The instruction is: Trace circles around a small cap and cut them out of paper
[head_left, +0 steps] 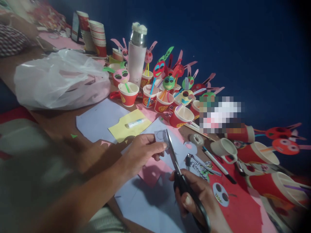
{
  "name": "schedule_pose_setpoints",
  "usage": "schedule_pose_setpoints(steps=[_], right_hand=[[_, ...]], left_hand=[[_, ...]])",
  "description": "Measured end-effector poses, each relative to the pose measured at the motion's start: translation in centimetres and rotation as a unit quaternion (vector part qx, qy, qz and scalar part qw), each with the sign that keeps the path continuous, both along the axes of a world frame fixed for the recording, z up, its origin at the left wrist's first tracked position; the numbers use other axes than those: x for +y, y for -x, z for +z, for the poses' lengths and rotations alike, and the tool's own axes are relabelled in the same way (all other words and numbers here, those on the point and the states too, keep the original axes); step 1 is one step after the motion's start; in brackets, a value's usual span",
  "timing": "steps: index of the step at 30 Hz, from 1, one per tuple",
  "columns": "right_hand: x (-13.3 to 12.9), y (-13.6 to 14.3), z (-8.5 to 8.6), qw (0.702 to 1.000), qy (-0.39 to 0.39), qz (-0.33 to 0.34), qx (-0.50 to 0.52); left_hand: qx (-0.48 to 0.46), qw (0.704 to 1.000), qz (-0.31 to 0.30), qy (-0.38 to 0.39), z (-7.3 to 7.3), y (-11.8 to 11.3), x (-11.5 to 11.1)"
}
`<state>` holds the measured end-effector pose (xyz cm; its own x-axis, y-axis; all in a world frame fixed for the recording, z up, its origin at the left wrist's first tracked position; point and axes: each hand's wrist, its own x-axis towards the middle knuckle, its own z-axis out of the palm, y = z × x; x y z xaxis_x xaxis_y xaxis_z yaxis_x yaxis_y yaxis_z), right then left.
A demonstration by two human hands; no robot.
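My left hand (145, 149) pinches a small piece of pale paper (160, 135) with a round outline drawn on it. Black-handled scissors (186, 186) are gripped in my right hand (199, 191), thumb and fingers around the handles. Their blades point up and away from me, lying along the right edge of the paper piece; whether they are parted I cannot tell. Beneath both hands lie pale blue sheets (143, 202) and a pink paper piece (152, 171). A round paper face (220, 194) with dark eyes rests on red paper (239, 207) beside my right hand.
Red paper cups (128, 98) holding straws with paper faces line the back, around a white flask (136, 60). A plastic bag (64, 81) sits at left. A glue stick (136, 123) lies on yellow paper (121, 127). A white mug (223, 149) and marker (220, 164) are at right.
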<state>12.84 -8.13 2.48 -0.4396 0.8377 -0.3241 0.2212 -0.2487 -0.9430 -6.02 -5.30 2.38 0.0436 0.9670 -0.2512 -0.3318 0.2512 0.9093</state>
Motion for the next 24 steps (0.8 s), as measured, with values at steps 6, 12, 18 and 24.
schedule_pose_setpoints(steps=[6, 12, 18, 24], right_hand=[[-0.11, 0.06, -0.35, 1.000, -0.011, 0.014, 0.010], [0.04, 0.12, -0.63, 0.999, -0.028, 0.029, 0.012], [0.18, -0.04, -0.56, 0.998, -0.041, 0.043, 0.011], [0.53, -0.27, -0.58, 0.994, -0.063, 0.092, 0.008]], left_hand=[[-0.015, 1.000, -0.002, -0.007, -0.02, 0.13, 0.00], [-0.011, 1.000, -0.010, -0.017, 0.30, 0.01, -0.09], [0.004, 1.000, -0.016, -0.024, 0.34, -0.34, -0.27], [-0.005, 1.000, -0.006, -0.029, 0.24, -0.47, -0.14]])
